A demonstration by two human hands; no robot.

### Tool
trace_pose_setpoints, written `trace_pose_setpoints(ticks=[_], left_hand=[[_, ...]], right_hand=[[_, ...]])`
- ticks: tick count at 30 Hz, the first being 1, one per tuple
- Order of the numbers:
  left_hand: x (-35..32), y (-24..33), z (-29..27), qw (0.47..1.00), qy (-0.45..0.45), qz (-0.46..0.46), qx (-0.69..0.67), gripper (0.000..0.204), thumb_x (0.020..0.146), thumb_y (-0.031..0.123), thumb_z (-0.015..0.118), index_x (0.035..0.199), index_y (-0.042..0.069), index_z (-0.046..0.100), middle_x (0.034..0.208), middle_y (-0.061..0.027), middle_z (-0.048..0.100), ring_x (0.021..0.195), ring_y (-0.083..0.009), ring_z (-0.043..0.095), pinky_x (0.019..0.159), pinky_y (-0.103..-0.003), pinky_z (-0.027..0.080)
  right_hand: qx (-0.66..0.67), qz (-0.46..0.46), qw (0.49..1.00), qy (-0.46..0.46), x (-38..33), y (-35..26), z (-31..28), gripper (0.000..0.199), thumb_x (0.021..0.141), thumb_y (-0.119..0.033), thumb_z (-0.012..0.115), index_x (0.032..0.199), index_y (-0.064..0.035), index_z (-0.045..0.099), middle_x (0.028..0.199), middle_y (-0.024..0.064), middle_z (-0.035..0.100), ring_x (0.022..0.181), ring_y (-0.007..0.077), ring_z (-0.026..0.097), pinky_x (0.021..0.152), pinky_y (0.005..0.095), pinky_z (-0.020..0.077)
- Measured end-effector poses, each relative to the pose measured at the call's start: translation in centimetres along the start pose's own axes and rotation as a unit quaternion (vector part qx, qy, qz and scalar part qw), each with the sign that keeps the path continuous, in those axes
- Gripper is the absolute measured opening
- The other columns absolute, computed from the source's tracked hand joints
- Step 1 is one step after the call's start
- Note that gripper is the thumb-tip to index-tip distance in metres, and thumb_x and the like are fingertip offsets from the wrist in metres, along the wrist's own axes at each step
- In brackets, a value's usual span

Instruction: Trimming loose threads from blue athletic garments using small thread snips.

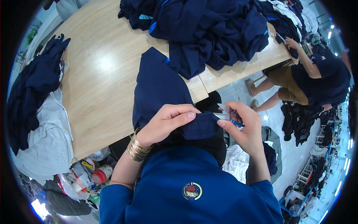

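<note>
A dark navy garment [160, 84] stretches from the table down to my lap. My left hand [169, 121], with gold bangles on the wrist, pinches the stitched edge of that cloth between thumb and fingers. In my right hand [244, 125] is a small pair of scissors [223, 111] with blue handles, its blades parted and pointing left. The right thumb and fingertips also touch the right end of the same navy edge. The part of the garment under my left palm is hidden.
A large heap of navy garments [216, 30] covers the far side of the wooden table [100, 74]. More dark clothes [35, 89] and white cloth [48, 138] hang over its left end. Below are a red-lidded jar [100, 175] and bags. Another person [313, 74] stands at right.
</note>
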State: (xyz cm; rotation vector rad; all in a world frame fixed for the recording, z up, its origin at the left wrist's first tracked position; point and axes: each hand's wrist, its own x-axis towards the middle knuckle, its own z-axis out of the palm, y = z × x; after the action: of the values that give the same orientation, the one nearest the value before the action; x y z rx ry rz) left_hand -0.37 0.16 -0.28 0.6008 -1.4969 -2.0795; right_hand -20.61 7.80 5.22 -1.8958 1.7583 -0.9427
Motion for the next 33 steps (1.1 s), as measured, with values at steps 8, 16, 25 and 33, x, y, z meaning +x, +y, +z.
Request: trace_pose_setpoints(ticks=[8, 16, 25, 33], left_hand=[[0.0, 0.6, 0.5, 0.999, 0.01, -0.026, 0.023, 0.019, 0.088, 0.016, 0.053, 0.088, -0.001, 0.062, 0.079, 0.0021, 0.058, 0.074, -0.0029, 0.049, 0.068, -0.018, 0.04], [0.4, 0.2, 0.9, 0.998, 0.032, -0.019, 0.042, 0.02, 0.088, 0.021, 0.056, 0.092, 0.002, 0.063, 0.073, 0.0026, 0.058, 0.065, -0.0022, 0.047, 0.06, -0.017, 0.038], [0.4, 0.7, 0.9, 0.998, 0.045, -0.038, -0.011, 0.012, 0.086, 0.014, 0.056, 0.083, 0.003, 0.058, 0.075, 0.0041, 0.052, 0.069, -0.0015, 0.045, 0.065, -0.016, 0.037], [0.6, 0.8, 1.1, 0.998, 0.032, -0.052, -0.018, 0.013, 0.086, 0.015, 0.056, 0.083, 0.002, 0.058, 0.076, 0.004, 0.052, 0.07, -0.0015, 0.044, 0.065, -0.016, 0.036]], right_hand=[[0.08, -0.03, 0.996, 0.0, 0.0, -0.7, 1.6, 0.028, 0.061, -0.003, 0.073, 0.088, -0.0083, 0.065, 0.066, 0.0007, 0.055, 0.048, 0.0099, 0.045, 0.046, 0.024, 0.0354], [0.038, -0.097, 0.993, 0.057, -0.2, -0.1, 2.7, 0.024, 0.062, 0.006, 0.063, 0.083, -0.0062, 0.06, 0.068, 0.0031, 0.056, 0.052, 0.0127, 0.05, 0.048, 0.0236, 0.0375], [0.009, -0.027, 1.0, -0.012, 0.0, 0.6, -0.2, 0.024, 0.075, -0.023, 0.07, 0.085, -0.0064, 0.057, 0.072, 0.0021, 0.058, 0.063, 0.0159, 0.057, 0.057, 0.0255, 0.0394], [-0.13, -0.129, 0.983, -0.029, -0.2, 0.9, 0.6, 0.029, 0.072, -0.032, 0.068, 0.083, -0.0069, 0.058, 0.067, 0.0039, 0.055, 0.058, 0.02, 0.052, 0.055, 0.0294, 0.0348]])
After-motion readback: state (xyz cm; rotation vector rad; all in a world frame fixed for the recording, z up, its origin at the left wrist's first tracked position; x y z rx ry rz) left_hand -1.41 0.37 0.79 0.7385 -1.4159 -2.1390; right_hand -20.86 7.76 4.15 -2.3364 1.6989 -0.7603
